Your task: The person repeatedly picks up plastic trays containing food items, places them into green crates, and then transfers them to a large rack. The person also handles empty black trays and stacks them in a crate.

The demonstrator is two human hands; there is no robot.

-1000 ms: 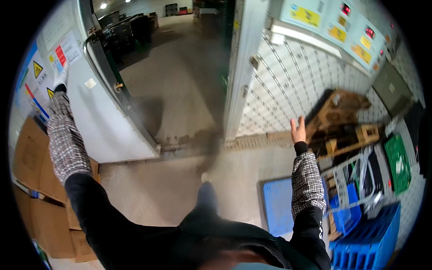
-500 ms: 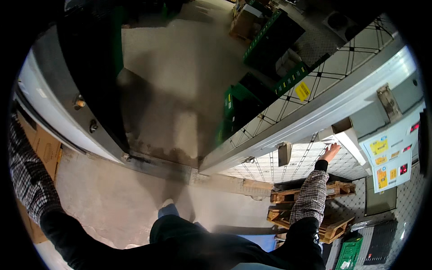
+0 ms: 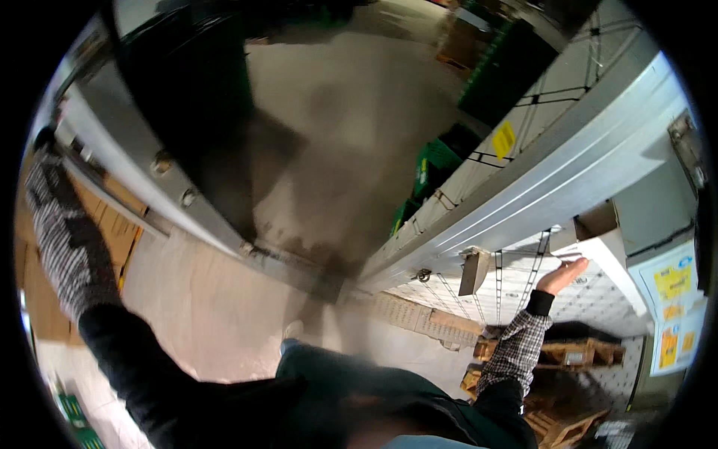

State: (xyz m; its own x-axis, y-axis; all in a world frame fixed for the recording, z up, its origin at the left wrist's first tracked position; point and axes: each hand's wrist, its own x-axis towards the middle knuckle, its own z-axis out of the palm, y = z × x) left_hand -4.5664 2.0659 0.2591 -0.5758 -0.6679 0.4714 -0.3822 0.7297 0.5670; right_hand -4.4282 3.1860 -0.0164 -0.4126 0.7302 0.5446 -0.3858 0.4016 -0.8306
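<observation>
Straight ahead, at 12 o'clock, a dim floor (image 3: 321, 120) ran back through an open doorway. A broad pale metal frame (image 3: 553, 157) slanted toward 2 o'clock, and the door (image 3: 146, 131) stood open at 10 o'clock, with small fittings along its edge. Between 3 and 4 o'clock was a white wall (image 3: 516, 273) patterned with dark lines. Brown cardboard (image 3: 120, 232) stood near 9 o'clock, wooden pallets (image 3: 557, 355) lay at 4 o'clock, and pale panel boxes (image 3: 677, 299) with yellow labels showed past 3 o'clock. Green crates (image 3: 437, 161) sat between 1 and 2 o'clock, beyond the frame. A white casing (image 3: 615, 271) was near the panel boxes, just past 3 o'clock. Beside it, the right hand (image 3: 562, 277) was open and empty, fingers extended; contact could not be told. The left hand (image 3: 52, 118), near 10 o'clock beside the door, was too dark to tell whether it gripped anything.
</observation>
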